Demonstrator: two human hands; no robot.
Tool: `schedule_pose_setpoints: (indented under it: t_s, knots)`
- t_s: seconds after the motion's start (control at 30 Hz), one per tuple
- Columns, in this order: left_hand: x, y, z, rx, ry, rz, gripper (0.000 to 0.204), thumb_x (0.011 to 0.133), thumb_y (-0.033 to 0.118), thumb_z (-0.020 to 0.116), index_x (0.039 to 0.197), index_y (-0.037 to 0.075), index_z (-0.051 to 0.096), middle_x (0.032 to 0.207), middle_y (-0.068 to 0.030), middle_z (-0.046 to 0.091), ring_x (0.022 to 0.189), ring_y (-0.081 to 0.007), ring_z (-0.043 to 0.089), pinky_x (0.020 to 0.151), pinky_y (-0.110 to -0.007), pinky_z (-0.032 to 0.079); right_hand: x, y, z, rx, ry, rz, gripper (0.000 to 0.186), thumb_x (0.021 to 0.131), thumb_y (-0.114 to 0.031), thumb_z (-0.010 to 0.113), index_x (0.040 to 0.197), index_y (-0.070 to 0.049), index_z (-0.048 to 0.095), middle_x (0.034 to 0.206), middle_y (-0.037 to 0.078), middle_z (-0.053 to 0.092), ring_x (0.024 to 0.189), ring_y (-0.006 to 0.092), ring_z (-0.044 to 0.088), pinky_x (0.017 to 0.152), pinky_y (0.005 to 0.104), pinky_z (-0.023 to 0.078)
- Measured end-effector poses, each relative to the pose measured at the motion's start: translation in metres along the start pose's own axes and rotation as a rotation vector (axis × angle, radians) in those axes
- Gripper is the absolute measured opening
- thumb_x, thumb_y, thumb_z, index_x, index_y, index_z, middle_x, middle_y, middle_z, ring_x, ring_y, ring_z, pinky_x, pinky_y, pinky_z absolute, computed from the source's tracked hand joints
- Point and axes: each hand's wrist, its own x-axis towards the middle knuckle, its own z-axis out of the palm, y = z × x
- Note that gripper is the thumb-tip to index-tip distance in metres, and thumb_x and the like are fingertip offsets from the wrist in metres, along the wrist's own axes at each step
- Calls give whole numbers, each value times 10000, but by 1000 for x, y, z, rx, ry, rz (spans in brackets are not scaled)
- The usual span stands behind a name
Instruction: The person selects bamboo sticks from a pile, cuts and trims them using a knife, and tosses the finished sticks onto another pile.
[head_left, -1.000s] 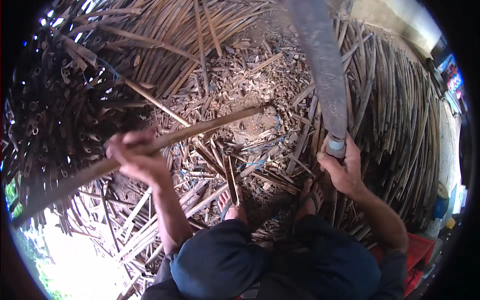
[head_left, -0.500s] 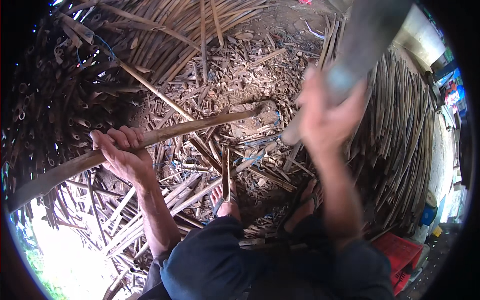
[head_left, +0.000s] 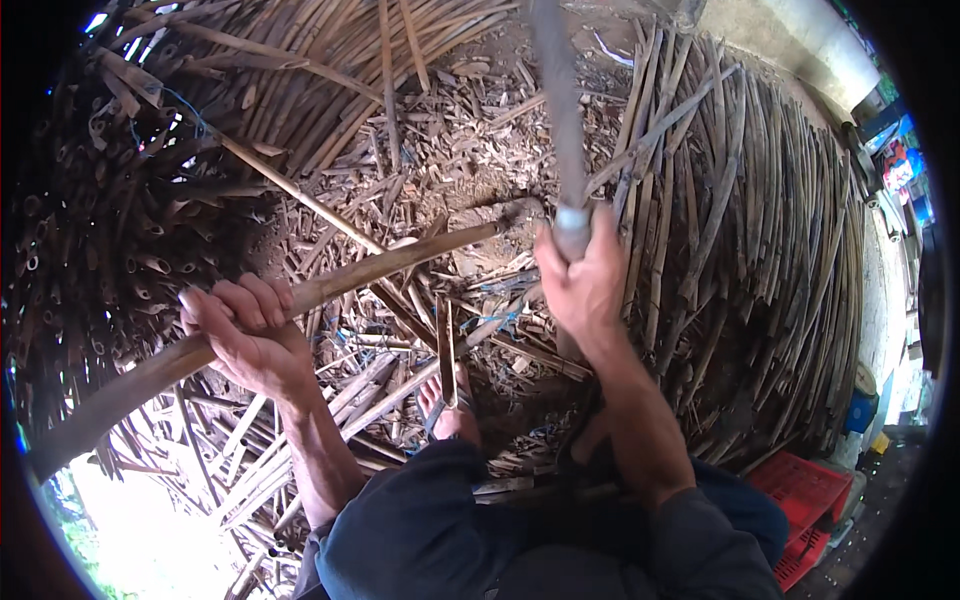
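Observation:
My left hand [head_left: 245,325] grips a long bamboo pole [head_left: 375,265], which slants from the lower left up to the middle, its far end among chips on the ground. My right hand [head_left: 585,285] is closed on the handle of a long machete [head_left: 560,110], its blade pointing up and away, slightly smeared by motion. The blade is above and right of the pole's far end. A split bamboo piece [head_left: 445,350] lies near my left sandalled foot [head_left: 450,420], amid loose chips and splinters [head_left: 460,140].
Dark stacked canes [head_left: 110,220] fill the left, long sticks [head_left: 300,60] the back. Bundled strips [head_left: 760,250] line the right beside a pale wall [head_left: 780,45]. A red plastic crate [head_left: 800,490] is at lower right. Bright daylight enters at lower left.
The machete and my right hand have shifted leftward, after a blurred swing half a second ago. My left hand, still on the pole, has slid slightly left since a second ago, its fingers now wrapped round it.

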Motion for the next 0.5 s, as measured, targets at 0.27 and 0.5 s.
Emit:
schedule_pose_setpoints:
  t_s: [0.27,0.5]
  knots:
    - [8,0,27,42,-19,19,350,1043,288,499,746,133,395,525,33,320,437,-86,328,454,-287,355,-84,42,42,-244,-256,407,409,803,-140,691,1122,-6,474,696,202,626,617,409,650,564,487,534]
    - [4,4,33,30,-9,8,351,1044,257,494,731,132,395,521,25,309,442,-96,328,462,-287,351,-39,51,21,-195,-192,238,320,863,-156,659,1072,44,523,687,124,627,539,204,636,419,347,531]
